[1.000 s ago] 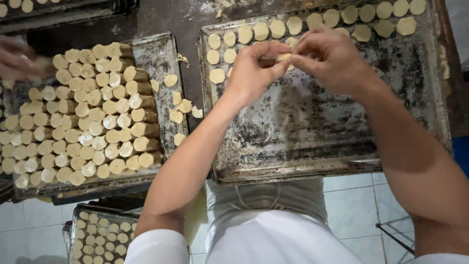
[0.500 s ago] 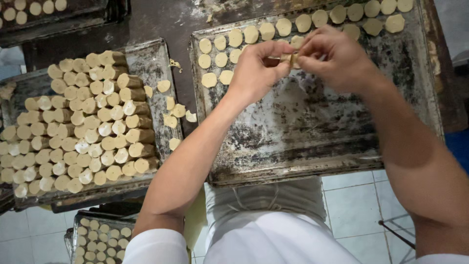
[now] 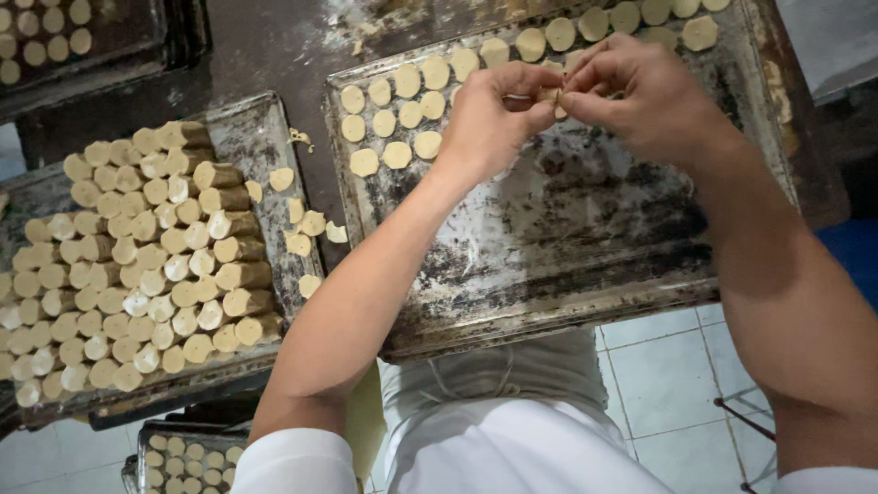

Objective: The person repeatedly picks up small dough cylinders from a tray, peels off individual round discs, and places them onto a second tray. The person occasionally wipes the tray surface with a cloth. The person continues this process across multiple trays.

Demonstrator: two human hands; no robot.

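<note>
Fingers (image 3: 540, 91) of the left hand (image 3: 489, 123) and right hand (image 3: 645, 96) pinch a small dough piece (image 3: 551, 95), mostly hidden between them, over the upper middle of the worn baking tray (image 3: 549, 265), whose far row of dough discs (image 3: 402, 114) is cut off at the top edge.

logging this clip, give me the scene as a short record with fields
left hand: pinches a small piece of dough with the right hand
right hand: fingertips meet the left over the big tray
big tray: worn metal, dough rounds lie flat in rows along its far side
side tray: on the left, packed with dough logs, some loose slices
lower tray: below, more rounds
</note>
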